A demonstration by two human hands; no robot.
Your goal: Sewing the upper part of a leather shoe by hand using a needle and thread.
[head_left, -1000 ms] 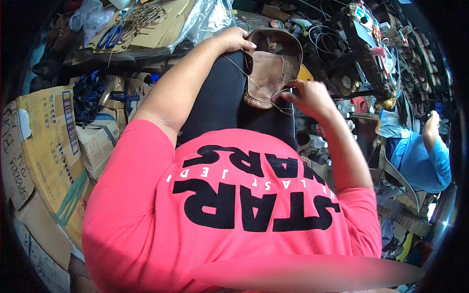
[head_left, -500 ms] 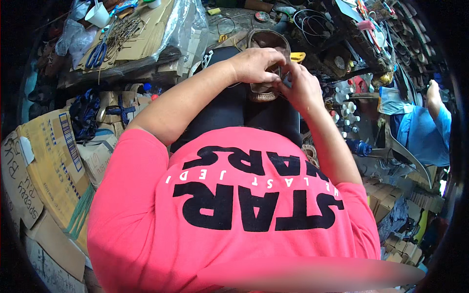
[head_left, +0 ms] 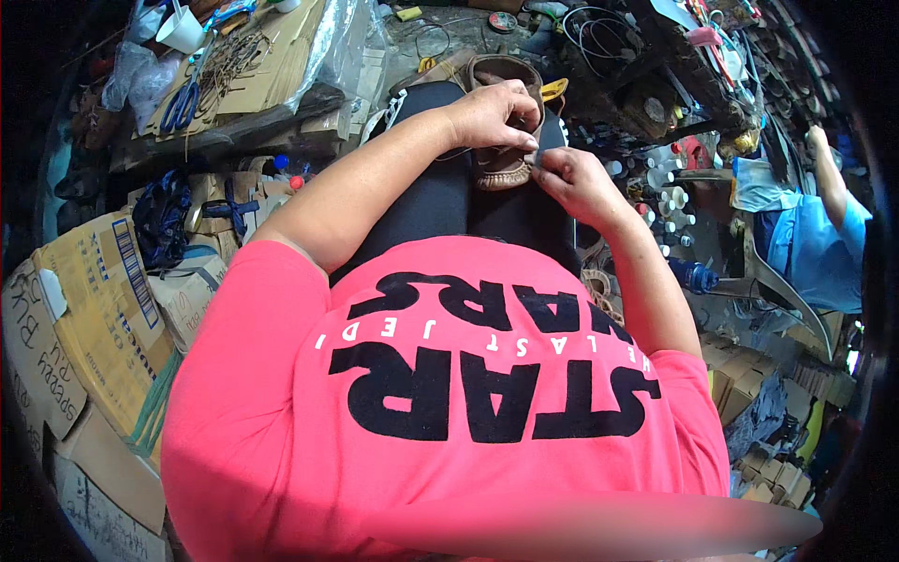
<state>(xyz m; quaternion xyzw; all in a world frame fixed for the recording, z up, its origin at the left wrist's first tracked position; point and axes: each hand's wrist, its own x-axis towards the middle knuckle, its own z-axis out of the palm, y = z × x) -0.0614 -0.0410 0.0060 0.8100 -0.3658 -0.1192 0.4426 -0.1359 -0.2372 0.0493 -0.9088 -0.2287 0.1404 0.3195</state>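
A brown leather moccasin (head_left: 506, 178) lies across my dark-clad lap, its gathered, stitched toe pointing toward me and its opening away. My left hand (head_left: 496, 117) reaches over the shoe's upper, with curled fingers and thumb closed on it. Beside the toe, at its right edge, my right hand (head_left: 579, 183) is closed in a pinch. Whatever lies between those fingertips is too small to make out. Just right of the shoe's opening a yellow piece (head_left: 554, 90), perhaps a tool handle, sticks out.
At the left stands a low bench with cardboard sheets (head_left: 267, 70), blue-handled scissors (head_left: 180, 108) and a white cup (head_left: 181, 30). Cardboard boxes (head_left: 94, 309) are stacked nearer. Several small bottles (head_left: 670, 201) stand at the right, and beyond them is another person in blue (head_left: 815, 248).
My right hand has drawn away from my left, toward me and down to the toe's side. The left hand stays on the shoe. The other person's arm has shifted.
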